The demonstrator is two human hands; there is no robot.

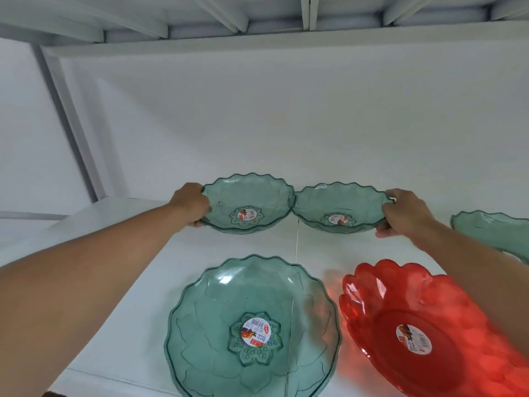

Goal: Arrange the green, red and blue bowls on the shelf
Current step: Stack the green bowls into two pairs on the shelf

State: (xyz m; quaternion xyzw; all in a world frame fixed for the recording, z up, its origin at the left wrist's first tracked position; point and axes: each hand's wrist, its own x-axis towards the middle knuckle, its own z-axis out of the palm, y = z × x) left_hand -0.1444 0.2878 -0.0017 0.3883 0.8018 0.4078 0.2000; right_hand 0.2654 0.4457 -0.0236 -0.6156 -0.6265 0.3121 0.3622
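Observation:
Two clear green bowls with scalloped rims stand side by side at the back of the white shelf [137, 224], their rims touching. My left hand [191, 204] grips the left rim of the left green bowl [248, 202]. My right hand [406, 213] grips the right rim of the right green bowl [340, 207]. A larger green bowl [252, 328] lies near the front. Beside it on the right a red bowl [415, 333] sits partly under my right forearm. No blue bowl is in view.
Another green bowl [492, 230] shows at the right edge, partly cut off. The white back wall [286, 124] rises just behind the bowls. A shelf board [257, 30] runs overhead, and an upright post [71, 124] stands at the left.

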